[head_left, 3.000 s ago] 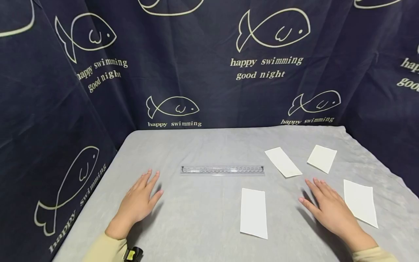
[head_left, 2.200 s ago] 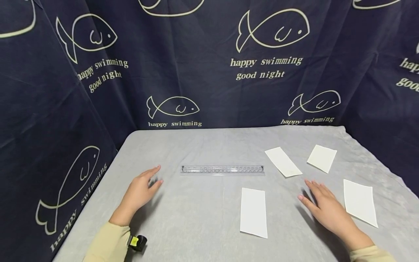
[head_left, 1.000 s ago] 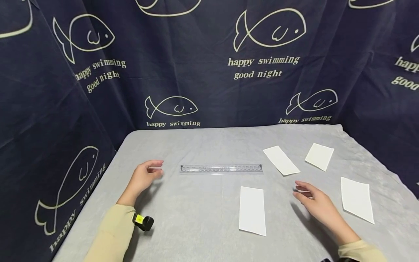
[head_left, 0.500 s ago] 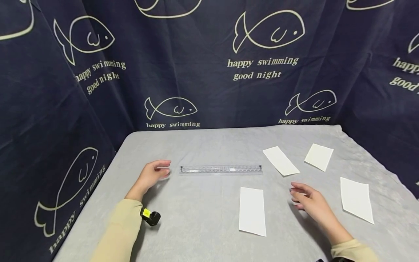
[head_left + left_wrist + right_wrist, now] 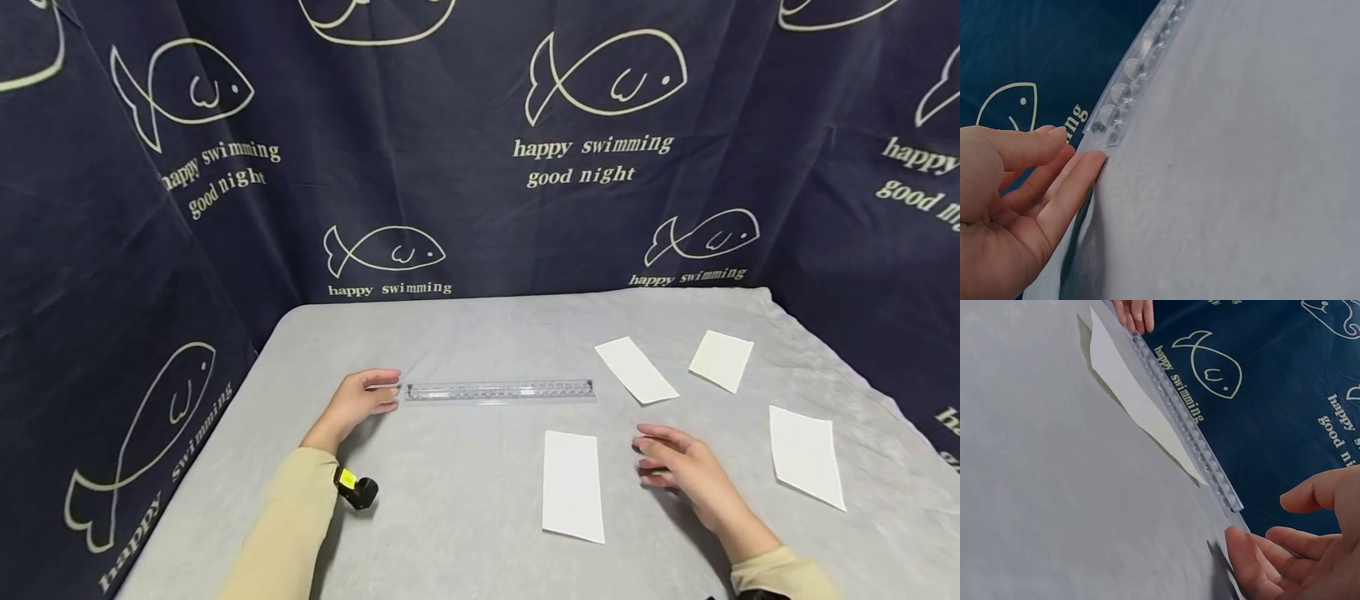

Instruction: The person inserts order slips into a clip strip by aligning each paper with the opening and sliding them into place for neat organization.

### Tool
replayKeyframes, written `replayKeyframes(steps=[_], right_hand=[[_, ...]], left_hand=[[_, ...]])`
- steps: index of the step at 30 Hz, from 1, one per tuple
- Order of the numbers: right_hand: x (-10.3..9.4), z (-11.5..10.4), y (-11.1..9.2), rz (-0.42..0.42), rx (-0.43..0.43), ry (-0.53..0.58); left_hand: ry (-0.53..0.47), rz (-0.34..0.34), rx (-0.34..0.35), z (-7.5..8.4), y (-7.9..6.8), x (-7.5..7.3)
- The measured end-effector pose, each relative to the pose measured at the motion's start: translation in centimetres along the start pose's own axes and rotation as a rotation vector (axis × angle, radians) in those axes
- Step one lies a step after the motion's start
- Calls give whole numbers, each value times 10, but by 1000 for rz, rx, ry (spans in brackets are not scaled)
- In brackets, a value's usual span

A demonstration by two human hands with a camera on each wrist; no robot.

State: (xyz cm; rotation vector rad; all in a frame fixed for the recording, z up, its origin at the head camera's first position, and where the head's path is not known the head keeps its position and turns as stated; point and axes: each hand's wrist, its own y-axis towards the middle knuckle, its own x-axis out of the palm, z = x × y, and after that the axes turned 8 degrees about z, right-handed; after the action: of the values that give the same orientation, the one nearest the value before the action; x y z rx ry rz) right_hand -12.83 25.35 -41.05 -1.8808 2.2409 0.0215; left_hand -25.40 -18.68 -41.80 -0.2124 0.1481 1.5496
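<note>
A long clear plastic case (image 5: 501,391) with a row of round bumps along it lies crosswise at mid-table. Just off its left end is my left hand (image 5: 367,394), thumb and fingers apart with a gap between them. In the left wrist view its fingertips come right up to the end of the case (image 5: 1127,94). My right hand (image 5: 678,461), loosely curved and holding nothing, is over the table to the right of a white paper piece (image 5: 572,487). From the right wrist view, thumb and fingers are spread, with the near end of the case beyond them.
Farther right lie more pieces of white paper: a slanted strip (image 5: 637,370), a small one (image 5: 722,361) at the back and a larger one (image 5: 807,457). Grey cloth covers the table (image 5: 450,500). A dark blue fish-print curtain (image 5: 480,150) hangs behind and at the sides.
My left hand has moved forward and right to the left end of the case. My right hand has shifted left, its fingers now more curved. The case and papers lie as before.
</note>
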Motion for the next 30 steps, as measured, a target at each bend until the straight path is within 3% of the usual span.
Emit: replayKeyframes(steps=[9, 20, 23, 30], right_hand=[[15, 6, -6, -61, -13, 74], [48, 10, -25, 5, 48, 93], [55, 10, -28, 6, 16, 42], [64, 9, -30, 42, -135, -278]], left_hand=[[-18, -2, 6, -7, 8, 8], [-19, -3, -2, -15, 9, 10], [-22, -6, 1, -16, 9, 9], [-29, -7, 0, -18, 10, 9]])
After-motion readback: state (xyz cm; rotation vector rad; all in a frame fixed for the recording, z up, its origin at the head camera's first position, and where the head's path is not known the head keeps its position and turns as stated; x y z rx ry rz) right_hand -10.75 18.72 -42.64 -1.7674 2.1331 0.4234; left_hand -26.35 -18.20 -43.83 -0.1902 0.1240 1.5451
